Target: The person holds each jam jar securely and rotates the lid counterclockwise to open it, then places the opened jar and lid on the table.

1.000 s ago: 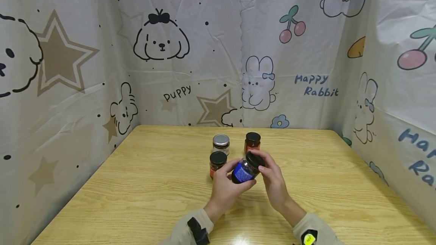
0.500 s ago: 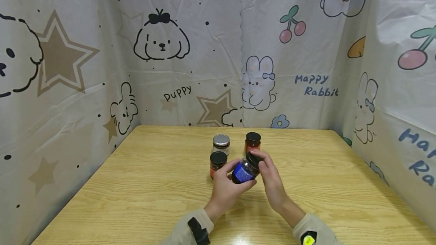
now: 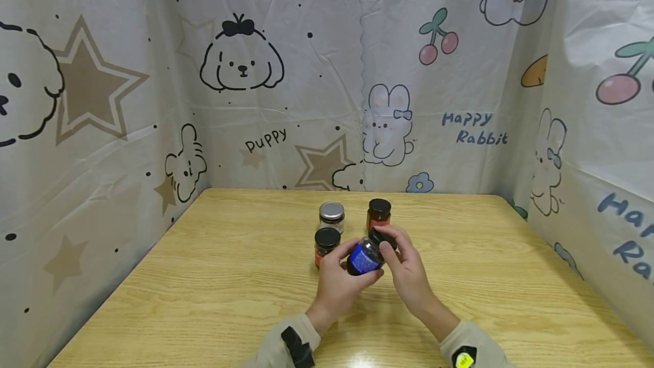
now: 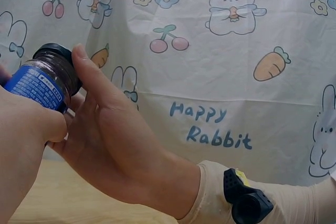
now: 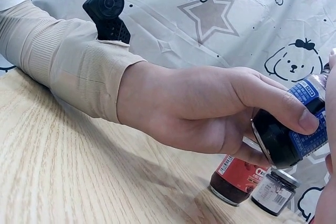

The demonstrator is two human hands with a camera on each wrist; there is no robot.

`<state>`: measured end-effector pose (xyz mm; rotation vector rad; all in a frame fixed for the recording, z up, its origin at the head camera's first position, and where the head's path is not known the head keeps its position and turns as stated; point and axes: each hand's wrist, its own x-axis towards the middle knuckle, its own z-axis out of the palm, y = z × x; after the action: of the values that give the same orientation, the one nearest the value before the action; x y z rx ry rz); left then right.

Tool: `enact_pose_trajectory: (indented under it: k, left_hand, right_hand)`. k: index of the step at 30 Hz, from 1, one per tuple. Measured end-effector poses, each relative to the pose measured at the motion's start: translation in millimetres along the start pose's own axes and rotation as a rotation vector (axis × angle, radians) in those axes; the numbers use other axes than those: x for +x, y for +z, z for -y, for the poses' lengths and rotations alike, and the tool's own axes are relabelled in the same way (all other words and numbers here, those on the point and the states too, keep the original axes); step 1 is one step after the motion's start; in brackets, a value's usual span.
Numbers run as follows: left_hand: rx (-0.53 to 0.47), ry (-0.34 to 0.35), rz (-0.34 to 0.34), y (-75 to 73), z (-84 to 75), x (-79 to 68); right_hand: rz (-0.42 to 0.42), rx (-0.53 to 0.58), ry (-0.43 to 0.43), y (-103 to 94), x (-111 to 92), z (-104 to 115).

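A glass jar with a blue label (image 3: pixel 364 260) is held tilted above the table, its black lid (image 3: pixel 375 237) towards the upper right. My left hand (image 3: pixel 337 285) grips the jar's body, fingers behind and thumb along its lower side. With thumb and fingers, my right hand (image 3: pixel 413 277) pinches the lid; in the left wrist view the right thumb (image 4: pixel 92 74) lies against the lid's side. The right wrist view shows the left thumb (image 5: pixel 302 116) across the blue label near the dark base. Just beyond the left hand stands a jar with a black lid and red label (image 3: pixel 327 240).
Behind stand a silver-lidded jar (image 3: pixel 332 213) and another black-lidded jar with a red label (image 3: pixel 379 212). They share a wooden table (image 3: pixel 204 277). Printed cloth (image 3: pixel 286 101) hangs around its back and sides.
My right thumb has shifted left across the lid towards the jar's neck, the hand turning with it. My left hand and the blue-labelled jar stay almost in place.
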<state>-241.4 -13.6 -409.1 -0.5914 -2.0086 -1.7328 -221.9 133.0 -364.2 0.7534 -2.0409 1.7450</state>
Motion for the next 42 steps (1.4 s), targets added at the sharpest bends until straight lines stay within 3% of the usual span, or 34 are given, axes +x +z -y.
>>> enact_pose_trajectory:
  k: [6, 13, 16, 24, 32, 42]
  left_hand:
    - [-0.004, -0.015, -0.011, -1.2, -4.7, 0.7]
    - [-0.012, -0.014, -0.007, -7.5, -35.5, -1.9]
    - [-0.002, -0.020, -0.006, -8.8, -40.0, -2.2]
    - [0.004, 0.005, -0.005, -1.6, -2.2, 0.7]
    - [0.005, 0.016, 0.002, -0.7, 1.8, 0.4]
    - [-0.020, 0.000, 0.010, -0.9, 0.4, -0.4]
  right_hand:
    - [0.020, -0.011, -0.026, -0.2, 1, 2]
    - [0.053, 0.008, -0.070, -2.4, 0, -7]
    - [0.058, 0.023, -0.080, -4.0, 1, -19]
    - [0.091, 0.123, -0.080, -6.0, 0, -26]
    - [0.120, 0.252, -0.049, -6.4, -1, -30]
    - [0.123, 0.211, -0.071, -6.7, -2, -31]
